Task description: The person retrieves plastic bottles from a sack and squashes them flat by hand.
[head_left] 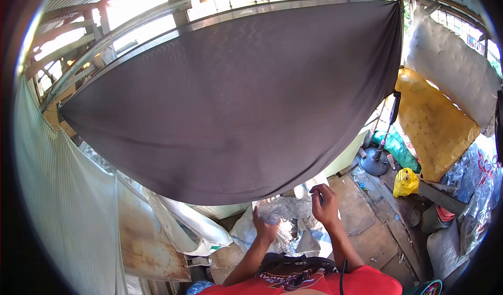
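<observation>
My left hand (264, 229) is closed around the left end of a bundle of crumpled, see-through greyish plastic (287, 209). At the bundle's right end, my right hand (326, 205) is raised with its fingers curled into a pinch. What those fingers hold, if anything, is too small to make out. Below both hands, a white woven sack (317, 238) gapes in front of my lap, with pale and dark scraps inside.
A large dark cloth (236, 106) hangs across the space just beyond my hands. A pale striped curtain (68, 190) hangs at left. On the right are a yellow plastic bag (405, 182), a round dark base with a pole (374, 162), a yellow-brown foam sheet (432, 122) and clear plastic bags (479, 190).
</observation>
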A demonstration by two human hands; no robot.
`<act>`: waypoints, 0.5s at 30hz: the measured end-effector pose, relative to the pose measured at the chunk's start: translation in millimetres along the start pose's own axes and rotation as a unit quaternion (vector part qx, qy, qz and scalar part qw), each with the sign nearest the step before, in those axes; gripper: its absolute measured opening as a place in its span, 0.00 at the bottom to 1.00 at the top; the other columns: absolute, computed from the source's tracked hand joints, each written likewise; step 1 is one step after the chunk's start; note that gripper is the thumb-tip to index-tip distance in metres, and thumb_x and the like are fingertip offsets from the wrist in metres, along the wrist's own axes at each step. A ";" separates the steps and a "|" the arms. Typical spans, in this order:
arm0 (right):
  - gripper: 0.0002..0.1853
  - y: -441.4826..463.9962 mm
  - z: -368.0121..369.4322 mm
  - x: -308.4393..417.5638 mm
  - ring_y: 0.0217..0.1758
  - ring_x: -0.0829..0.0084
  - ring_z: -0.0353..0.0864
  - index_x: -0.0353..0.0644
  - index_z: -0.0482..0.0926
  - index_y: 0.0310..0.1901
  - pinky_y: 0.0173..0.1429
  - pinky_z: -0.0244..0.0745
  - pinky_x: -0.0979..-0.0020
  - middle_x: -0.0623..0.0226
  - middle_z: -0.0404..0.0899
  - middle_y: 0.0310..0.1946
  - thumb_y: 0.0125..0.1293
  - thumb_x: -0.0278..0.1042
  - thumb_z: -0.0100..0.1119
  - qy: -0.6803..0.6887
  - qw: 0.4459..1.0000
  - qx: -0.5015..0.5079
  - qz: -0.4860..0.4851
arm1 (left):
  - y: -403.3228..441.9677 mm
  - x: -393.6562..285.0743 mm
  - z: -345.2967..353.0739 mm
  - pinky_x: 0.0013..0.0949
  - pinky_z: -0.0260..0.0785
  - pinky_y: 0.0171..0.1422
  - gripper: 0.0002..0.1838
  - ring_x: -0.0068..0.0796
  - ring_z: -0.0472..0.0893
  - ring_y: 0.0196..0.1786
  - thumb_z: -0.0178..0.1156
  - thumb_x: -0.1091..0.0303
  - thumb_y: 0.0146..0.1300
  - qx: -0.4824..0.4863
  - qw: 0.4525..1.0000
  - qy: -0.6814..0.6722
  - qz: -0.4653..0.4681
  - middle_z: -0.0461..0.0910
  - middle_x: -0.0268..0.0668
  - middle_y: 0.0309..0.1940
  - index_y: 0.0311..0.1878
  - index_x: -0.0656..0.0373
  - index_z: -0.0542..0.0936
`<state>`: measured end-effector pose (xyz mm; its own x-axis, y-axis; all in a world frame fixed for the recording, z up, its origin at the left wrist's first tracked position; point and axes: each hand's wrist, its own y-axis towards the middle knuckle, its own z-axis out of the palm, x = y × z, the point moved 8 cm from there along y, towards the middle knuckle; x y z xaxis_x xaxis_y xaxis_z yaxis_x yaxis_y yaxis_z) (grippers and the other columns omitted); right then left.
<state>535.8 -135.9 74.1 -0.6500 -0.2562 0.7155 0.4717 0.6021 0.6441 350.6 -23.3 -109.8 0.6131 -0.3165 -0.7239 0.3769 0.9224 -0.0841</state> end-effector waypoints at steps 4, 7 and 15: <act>0.14 -52.4 24.5 -67.1 0.30 0.50 0.79 0.37 0.78 0.38 0.40 0.73 0.58 0.49 0.80 0.28 0.67 0.39 0.47 -0.037 0.962 0.202 0.182 | 17.9 -33.0 -17.9 0.34 0.65 0.62 0.24 0.30 0.74 0.56 0.46 0.51 0.71 -0.069 0.990 -0.123 0.008 0.75 0.35 0.54 0.59 0.61 0.71; 0.25 -89.5 40.1 -82.6 0.40 0.50 0.80 0.36 0.77 0.42 0.47 0.72 0.58 0.46 0.80 0.34 0.73 0.53 0.41 0.002 0.913 0.328 0.243 | 14.4 -41.0 -29.4 0.32 0.65 0.58 0.25 0.28 0.76 0.49 0.46 0.50 0.72 -0.131 0.989 0.061 0.017 0.79 0.36 0.47 0.54 0.66 0.75; 0.46 -108.0 38.8 -81.6 0.58 0.59 0.75 0.25 0.61 0.64 0.64 0.67 0.67 0.48 0.73 0.54 0.56 0.55 0.68 0.103 0.897 0.332 0.274 | 5.0 -55.8 38.5 0.31 0.65 0.51 0.24 0.24 0.75 0.43 0.49 0.51 0.71 -0.008 0.914 0.389 0.118 0.79 0.36 0.42 0.48 0.66 0.78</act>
<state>514.7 -150.7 -64.4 -0.2730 0.1216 0.9543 0.1827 0.9805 -0.0727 345.0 -9.6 -43.5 -0.0052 0.1399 -0.9902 0.2838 0.9497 0.1327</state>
